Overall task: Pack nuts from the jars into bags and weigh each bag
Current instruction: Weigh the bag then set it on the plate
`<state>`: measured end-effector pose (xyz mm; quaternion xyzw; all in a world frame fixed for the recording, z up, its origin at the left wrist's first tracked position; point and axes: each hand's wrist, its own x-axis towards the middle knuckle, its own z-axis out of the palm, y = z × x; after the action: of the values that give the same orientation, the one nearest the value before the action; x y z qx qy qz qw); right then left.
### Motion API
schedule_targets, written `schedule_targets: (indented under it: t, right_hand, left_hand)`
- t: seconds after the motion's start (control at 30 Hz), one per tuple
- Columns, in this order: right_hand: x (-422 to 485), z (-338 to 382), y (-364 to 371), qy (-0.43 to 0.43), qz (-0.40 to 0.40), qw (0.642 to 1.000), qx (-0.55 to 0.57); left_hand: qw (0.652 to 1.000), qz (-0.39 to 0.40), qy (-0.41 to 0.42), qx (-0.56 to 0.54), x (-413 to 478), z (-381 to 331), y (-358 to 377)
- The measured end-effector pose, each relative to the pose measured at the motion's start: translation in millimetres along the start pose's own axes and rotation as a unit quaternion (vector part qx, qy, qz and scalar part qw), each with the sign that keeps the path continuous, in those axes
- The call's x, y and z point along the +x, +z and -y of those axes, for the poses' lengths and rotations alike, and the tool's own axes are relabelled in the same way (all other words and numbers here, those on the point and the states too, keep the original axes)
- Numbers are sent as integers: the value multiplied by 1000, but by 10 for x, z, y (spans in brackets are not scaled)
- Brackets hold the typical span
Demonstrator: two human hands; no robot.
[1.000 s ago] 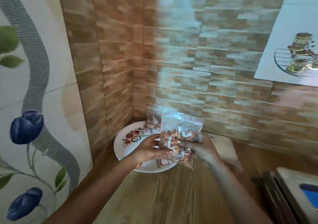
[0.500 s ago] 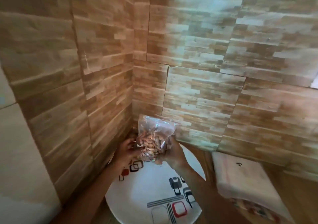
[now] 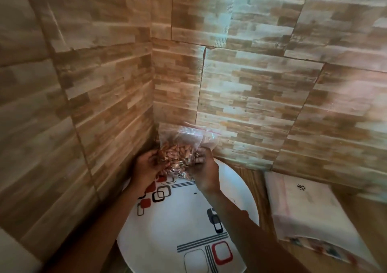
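Note:
A clear zip bag of brown nuts is held upright over the far edge of a round white plate with red and black square patterns. My left hand cups the bag's left side and bottom. My right hand grips its right side, fingers curled round the plastic. The bag's top with its red zip line stands above the nuts, close to the corner of the wood-pattern walls. No jars or scale are in view.
Wood-pattern walls meet in a corner right behind the bag. A stack of white plastic bags lies on the wooden counter to the right of the plate.
The view has moved in closer and down toward the plate. Both hands have carried the nut bag further into the corner, over the plate's far edge.

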<state>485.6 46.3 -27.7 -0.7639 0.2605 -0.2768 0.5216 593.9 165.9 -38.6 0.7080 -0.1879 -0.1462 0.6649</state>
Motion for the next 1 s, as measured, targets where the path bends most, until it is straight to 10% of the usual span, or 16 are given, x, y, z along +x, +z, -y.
schedule_targets:
  t: [0.47,1.0]
  right_hand:
    - [-202,-24,-203,-36,-26,997,-66]
    - [-1319,228,-1179,-132,-12,974,-182]
  left_hand:
    - [986,-54,90,128,-372,-66,79]
    - [933,71,252,247,-1777,-485,612]
